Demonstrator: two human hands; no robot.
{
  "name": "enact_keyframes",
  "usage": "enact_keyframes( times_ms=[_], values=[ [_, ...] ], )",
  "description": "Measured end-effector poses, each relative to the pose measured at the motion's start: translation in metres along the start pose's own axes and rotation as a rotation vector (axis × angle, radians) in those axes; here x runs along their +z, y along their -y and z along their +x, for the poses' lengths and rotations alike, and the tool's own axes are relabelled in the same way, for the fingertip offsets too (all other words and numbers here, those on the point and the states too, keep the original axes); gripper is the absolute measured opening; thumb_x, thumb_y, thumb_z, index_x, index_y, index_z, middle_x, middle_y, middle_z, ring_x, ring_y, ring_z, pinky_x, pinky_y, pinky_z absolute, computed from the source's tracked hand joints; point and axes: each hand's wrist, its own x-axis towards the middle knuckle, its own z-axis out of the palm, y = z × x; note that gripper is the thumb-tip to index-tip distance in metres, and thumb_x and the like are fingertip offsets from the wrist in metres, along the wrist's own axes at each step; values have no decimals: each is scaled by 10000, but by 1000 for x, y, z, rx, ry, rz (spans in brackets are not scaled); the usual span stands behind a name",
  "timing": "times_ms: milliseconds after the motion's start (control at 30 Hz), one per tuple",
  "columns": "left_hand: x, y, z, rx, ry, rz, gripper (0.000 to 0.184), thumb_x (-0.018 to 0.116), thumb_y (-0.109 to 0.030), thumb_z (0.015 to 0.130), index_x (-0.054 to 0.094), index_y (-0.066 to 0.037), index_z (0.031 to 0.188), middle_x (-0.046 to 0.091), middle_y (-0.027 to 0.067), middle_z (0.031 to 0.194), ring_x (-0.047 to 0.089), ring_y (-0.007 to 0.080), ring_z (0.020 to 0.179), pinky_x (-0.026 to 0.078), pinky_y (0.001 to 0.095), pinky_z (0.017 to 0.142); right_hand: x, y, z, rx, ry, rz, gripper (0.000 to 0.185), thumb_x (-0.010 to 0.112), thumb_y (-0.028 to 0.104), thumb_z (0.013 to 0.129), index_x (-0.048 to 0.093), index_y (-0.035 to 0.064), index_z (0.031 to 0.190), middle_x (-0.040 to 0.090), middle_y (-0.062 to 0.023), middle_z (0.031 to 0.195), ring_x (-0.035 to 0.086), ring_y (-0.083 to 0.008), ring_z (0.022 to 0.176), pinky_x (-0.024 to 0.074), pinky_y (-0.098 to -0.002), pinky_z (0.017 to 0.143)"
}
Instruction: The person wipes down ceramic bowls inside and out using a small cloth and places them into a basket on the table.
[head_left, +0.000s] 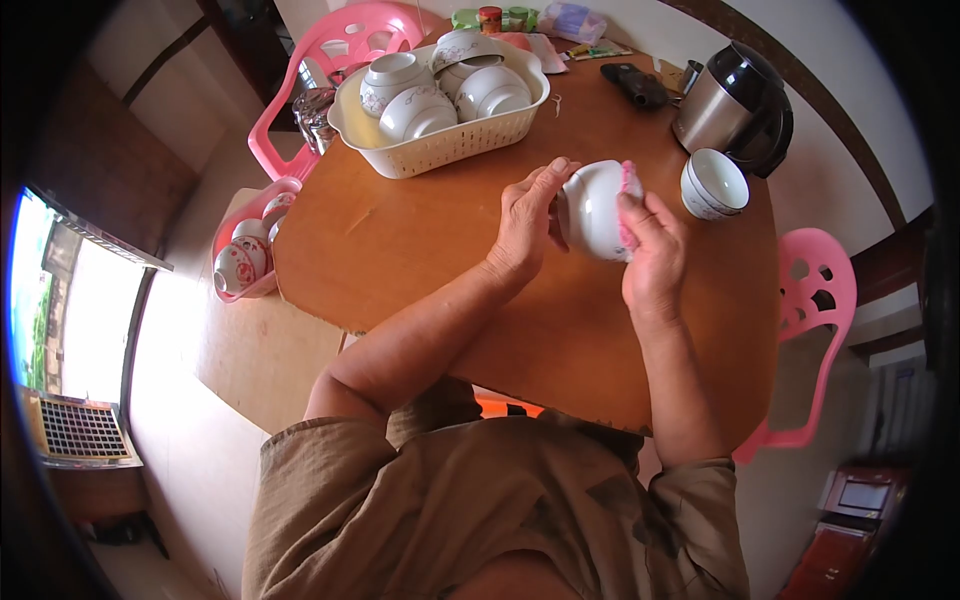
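A white bowl [597,208] is held tilted on its side above the wooden table, between my two hands. My left hand [528,222] grips it at the left, thumb up along the rim and fingers partly hidden behind. On the other side, my right hand [655,250] is closed on a pink cloth [629,205] and presses it against the bowl's base. Right of my hands stand white bowls [715,185], one nested in another. Beyond them at the back, a cream basket [455,150] holds several upturned white bowls with floral patterns.
The wooden table [420,240] has chipped edges. A steel kettle [730,100] stands at the back right, near a dark object [635,85]. Pink chairs [815,290] flank the table. Lower left, a pink basin [225,245] holds red-patterned bowls. Jars [490,19] stand at the back.
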Motion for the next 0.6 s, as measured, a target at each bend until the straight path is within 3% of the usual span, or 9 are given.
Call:
enact_keyframes(
  times_ms=[67, 100, 233, 333, 400, 500, 600],
  values=[
    [-7, 1, 6, -25, 65, 33, 486, 539, -421, 982, 635, -2, 1208, 666, 93, 964, 634, 145, 726, 505, 273, 531, -33, -11, 20, -6, -39, 16, 137, 655, 171, 932, 667, 35, 925, 551, 47, 788, 463, -57, 723, 377, -203, 695],
    [-5, -1, 5, -25, 41, 83, 465, 549, -404, 978, 638, -6, 1201, 665, 86, 964, 635, 147, 748, 510, 281, 564, -36, -10, 26, 19, -99, 72, 171, 666, 162, 928, 697, 4, 986, 633, 6, 863, 553, -88, 794, 433, -213, 758],
    [-3, -8, 7, -135, 46, 123, 395, 596, -339, 957, 644, -14, 1176, 668, 64, 986, 637, 156, 844, 519, 313, 692, -37, -15, 36, 100, -187, 275, 280, 672, 133, 927, 674, -58, 1132, 709, -92, 1044, 645, -139, 1003, 499, -252, 909],
    [-14, -2, 15, -253, 196, -79, 381, 626, -314, 942, 638, -10, 1172, 679, 65, 1025, 647, 173, 900, 524, 340, 776, -50, -24, 44, 208, -96, 392, 216, 678, 127, 923, 690, -24, 1077, 704, -71, 984, 649, -129, 942, 517, -257, 852],
    [-13, -1, 15, -309, 282, -247, 392, 636, -311, 938, 629, -4, 1180, 686, 75, 1053, 654, 186, 934, 526, 357, 828, -45, -22, 42, 352, -87, 405, 102, 682, 138, 924, 673, 36, 927, 668, -34, 849, 635, -127, 798, 521, -268, 766],
    [-1, -2, 4, -388, 351, -425, 427, 631, -322, 944, 603, 8, 1214, 689, 102, 1111, 657, 219, 1013, 505, 387, 949, -52, -34, 42, 362, -90, 354, 130, 667, 163, 942, 665, 34, 933, 655, -27, 835, 619, -125, 777, 517, -267, 754],
    [-2, 1, 5, -393, 397, -509, 440, 620, -329, 951, 591, 10, 1230, 681, 113, 1143, 654, 233, 1038, 502, 395, 959, -47, -34, 39, 333, -94, 363, 163, 647, 191, 961, 657, 29, 962, 650, -23, 872, 612, -123, 802, 517, -279, 765]
  ],
)
